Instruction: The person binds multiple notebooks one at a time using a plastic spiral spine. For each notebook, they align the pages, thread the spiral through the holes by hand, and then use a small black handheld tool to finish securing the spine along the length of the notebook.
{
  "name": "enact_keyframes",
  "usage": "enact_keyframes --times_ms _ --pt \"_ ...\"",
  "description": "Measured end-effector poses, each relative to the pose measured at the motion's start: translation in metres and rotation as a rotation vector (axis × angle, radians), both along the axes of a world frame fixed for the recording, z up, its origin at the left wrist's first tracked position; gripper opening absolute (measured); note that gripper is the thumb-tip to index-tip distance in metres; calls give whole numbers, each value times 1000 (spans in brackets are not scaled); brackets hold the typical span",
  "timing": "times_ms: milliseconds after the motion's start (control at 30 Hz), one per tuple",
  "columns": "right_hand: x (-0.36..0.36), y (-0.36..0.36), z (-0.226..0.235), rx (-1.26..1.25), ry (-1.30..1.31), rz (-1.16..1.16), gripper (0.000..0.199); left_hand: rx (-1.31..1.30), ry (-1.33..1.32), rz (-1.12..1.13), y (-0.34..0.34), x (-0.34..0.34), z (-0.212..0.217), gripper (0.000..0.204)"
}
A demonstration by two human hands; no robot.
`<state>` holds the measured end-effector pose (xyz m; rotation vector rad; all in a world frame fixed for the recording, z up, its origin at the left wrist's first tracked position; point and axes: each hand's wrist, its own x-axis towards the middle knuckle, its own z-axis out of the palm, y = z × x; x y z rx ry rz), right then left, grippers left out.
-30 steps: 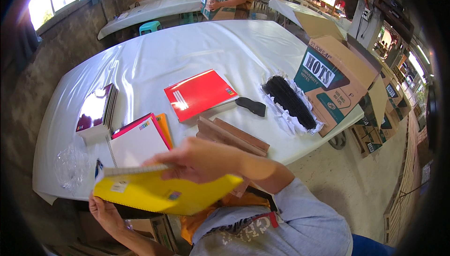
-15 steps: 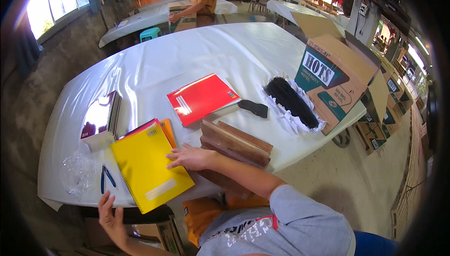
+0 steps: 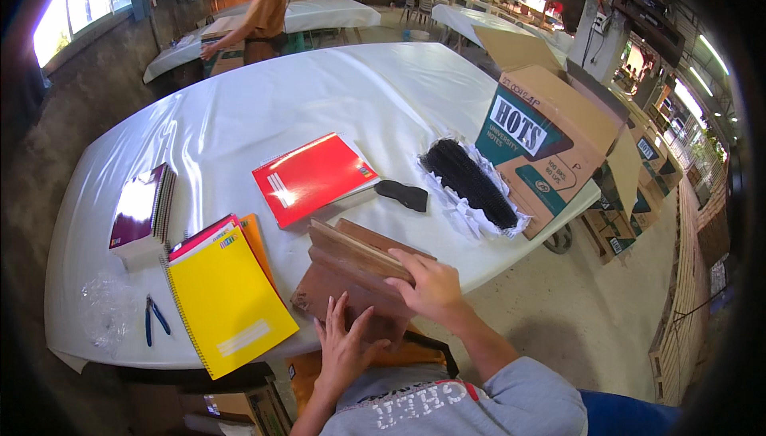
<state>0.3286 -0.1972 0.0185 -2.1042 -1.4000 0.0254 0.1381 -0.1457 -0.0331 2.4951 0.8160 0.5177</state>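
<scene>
Right by me at lower left, a yellow notebook carries a white label patch, with an orange notebook showing past its edge and blue-handled pliers alongside. The bench gleams white around a white-striped red notebook at centre and a brown wooden block lower down. At right, there's a black coil bundle in white paper, and a tan carton with dark-green panels.

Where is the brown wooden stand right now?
In the head view, the wooden stand is low near the middle, by the near edge of the white table, right of the yellow notebook, with the left hand and right hand on it.
</scene>
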Motion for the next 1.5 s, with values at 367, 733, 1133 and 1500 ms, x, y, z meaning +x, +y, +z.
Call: enact_keyframes --times_ms 367,733,1133,1500 --pt "112 58 48 -88 439 480 34 -128 -376 91 -2 24 0 58" --pt "194 267 -69 -134 475 82 56 -104 6 719 276 81 23 73" --pt "210 290 -88 -186 1104 -48 26 -168 337 582 309 111 -19 100" --pt "221 266 -69 255 1027 167 23 -277 256 506 347 108 -7 83"
